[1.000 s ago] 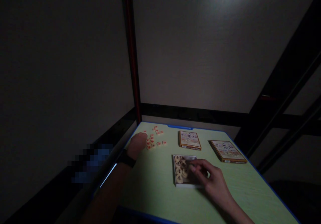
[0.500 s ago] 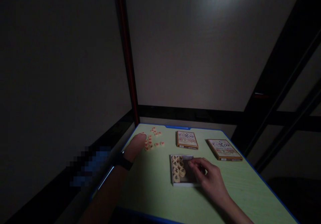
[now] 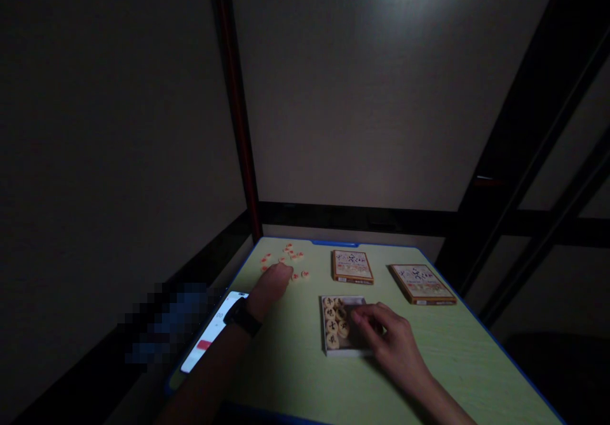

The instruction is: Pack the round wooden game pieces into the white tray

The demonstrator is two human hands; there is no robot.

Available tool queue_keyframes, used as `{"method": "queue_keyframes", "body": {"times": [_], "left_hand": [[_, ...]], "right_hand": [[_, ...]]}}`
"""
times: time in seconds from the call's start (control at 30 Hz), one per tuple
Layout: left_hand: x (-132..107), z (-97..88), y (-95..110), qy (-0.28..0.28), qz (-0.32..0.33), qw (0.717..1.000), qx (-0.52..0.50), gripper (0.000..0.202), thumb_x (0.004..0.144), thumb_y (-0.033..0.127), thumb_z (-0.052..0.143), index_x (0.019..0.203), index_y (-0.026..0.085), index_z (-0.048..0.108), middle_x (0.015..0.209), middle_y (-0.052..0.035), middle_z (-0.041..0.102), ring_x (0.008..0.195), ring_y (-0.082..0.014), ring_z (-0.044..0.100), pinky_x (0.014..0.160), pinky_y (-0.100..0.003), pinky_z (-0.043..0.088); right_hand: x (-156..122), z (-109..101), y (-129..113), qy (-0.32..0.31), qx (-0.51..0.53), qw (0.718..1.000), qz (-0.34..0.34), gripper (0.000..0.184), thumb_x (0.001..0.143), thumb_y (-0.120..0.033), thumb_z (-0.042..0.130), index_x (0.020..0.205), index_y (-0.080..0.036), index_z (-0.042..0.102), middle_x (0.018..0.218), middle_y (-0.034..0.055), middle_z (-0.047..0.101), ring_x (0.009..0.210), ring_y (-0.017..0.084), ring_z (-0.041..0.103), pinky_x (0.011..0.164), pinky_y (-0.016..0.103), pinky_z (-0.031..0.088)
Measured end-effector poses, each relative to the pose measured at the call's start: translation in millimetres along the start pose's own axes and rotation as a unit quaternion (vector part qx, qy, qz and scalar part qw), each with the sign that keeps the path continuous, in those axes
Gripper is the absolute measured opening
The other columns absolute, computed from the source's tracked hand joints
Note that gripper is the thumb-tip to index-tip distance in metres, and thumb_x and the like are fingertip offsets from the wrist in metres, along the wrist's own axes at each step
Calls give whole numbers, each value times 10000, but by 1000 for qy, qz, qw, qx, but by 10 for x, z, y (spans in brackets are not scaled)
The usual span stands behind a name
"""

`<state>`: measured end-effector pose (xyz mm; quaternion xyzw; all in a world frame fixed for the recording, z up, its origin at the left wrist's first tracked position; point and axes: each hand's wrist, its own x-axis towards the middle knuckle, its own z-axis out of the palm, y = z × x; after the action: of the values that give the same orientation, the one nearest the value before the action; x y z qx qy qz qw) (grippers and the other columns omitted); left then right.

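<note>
A shallow white box tray (image 3: 347, 352) sits on the near middle of the counter (image 3: 281, 368), its open top up and its sides roughly square to the counter's near edge; the right hand covers part of it, so which way its long axis runs cannot be told. Black-lettered xiangqi pieces (image 3: 332, 326) line its left side in columns, characters up, perhaps packed there so the discs, which have no long axis, lie flat and snug. The right hand (image 3: 394, 341) hovers over the bare right part of the tray, thumb and forefinger pinched together; whether that grip has a piece is hidden. The left hand (image 3: 272, 283), wearing a dark watch (image 3: 242, 317), reaches down among the loose red-lettered pieces (image 3: 305, 274); its fingertips are out of sight, so I cannot tell its grip. Beyond the tray lie a xiangqi box (image 3: 352, 266) and, farther right, a second box (image 3: 422, 283), both picture side up. A lit phone (image 3: 204, 333) lies along the left edge.
</note>
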<state>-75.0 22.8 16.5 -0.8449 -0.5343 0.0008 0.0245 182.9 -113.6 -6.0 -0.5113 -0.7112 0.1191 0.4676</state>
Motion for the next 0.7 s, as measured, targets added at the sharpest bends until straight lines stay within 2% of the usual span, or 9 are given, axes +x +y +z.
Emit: {"method": "queue_keyframes", "body": {"times": [0.17, 0.23, 0.27, 0.3, 0.37, 0.43, 0.5, 0.6, 0.7], "left_hand": [[16, -109, 96, 13, 0, 1000, -10, 267, 846, 27, 433, 981, 127, 641, 1048, -155, 682, 1025, -266, 633, 937, -399, 482], [-1, -188, 238, 42, 21, 997, -65, 228, 835, 64, 492, 978, 132, 656, 1014, -133, 704, 1023, -256, 643, 942, -383, 486], [-18, -227, 342, 64, 35, 989, -128, 221, 823, 92, 531, 992, 144, 664, 973, -108, 717, 977, -241, 660, 916, -366, 501], [-40, -262, 464, 97, 46, 972, -208, 241, 816, 127, 566, 1033, 163, 666, 946, -79, 725, 928, -219, 672, 883, -341, 516], [-90, -315, 739, 115, 62, 912, -389, 260, 776, 177, 641, 1033, 189, 678, 875, -32, 732, 829, -178, 684, 783, -284, 543], [-134, -336, 999, 81, 66, 834, -542, 281, 714, 184, 710, 994, 170, 687, 841, -30, 731, 764, -155, 686, 720, -259, 550], [-153, -326, 1186, 35, 60, 782, -619, 300, 678, 181, 746, 971, 154, 689, 810, -29, 725, 725, -142, 678, 692, -254, 547], [-131, -268, 1298, 2, 51, 748, -662, 321, 627, 156, 787, 931, 141, 686, 749, -15, 701, 689, -130, 660, 671, -247, 534], [-88, -197, 1266, -11, 43, 731, -681, 334, 580, 135, 818, 882, 136, 676, 714, -5, 681, 680, -134, 653, 660, -249, 527]], "right_hand": [[12, 1, -4, 14, 0, 1000, -5, 236, 929, -348, 560, 845, -203, 727, 749, 50, 706, 640, 184, 623, 609, 292, 509], [15, 13, 6, 22, 8, 1000, -3, 219, 935, -344, 564, 891, -201, 724, 793, 60, 718, 673, 189, 645, 629, 294, 535], [15, 23, 14, 28, 15, 999, -7, 205, 936, -336, 566, 936, -199, 719, 843, 70, 725, 709, 193, 660, 652, 298, 552], [16, 33, 23, 38, 22, 999, -16, 197, 935, -325, 571, 996, -199, 710, 914, 84, 728, 761, 201, 675, 682, 305, 569], [17, 53, 45, 66, 26, 996, -45, 240, 925, -301, 588, 1130, -208, 671, 1098, 114, 703, 913, 225, 688, 757, 332, 594], [21, 62, 64, 102, 12, 992, -79, 316, 910, -281, 613, 1220, -224, 627, 1223, 127, 658, 1049, 249, 666, 825, 363, 600], [28, 53, 76, 135, -14, 985, -111, 326, 909, -249, 615, 1234, -237, 615, 1212, 119, 663, 1084, 249, 658, 865, 375, 595], [38, 25, 71, 174, -41, 972, -154, 261, 912, -193, 605, 1167, -234, 640, 1076, 92, 708, 982, 215, 689, 848, 337, 598], [38, 12, 59, 166, -35, 970, -171, 205, 904, -179, 622, 1096, -232, 670, 998, 73, 732, 910, 192, 705, 812, 293, 599]]}}
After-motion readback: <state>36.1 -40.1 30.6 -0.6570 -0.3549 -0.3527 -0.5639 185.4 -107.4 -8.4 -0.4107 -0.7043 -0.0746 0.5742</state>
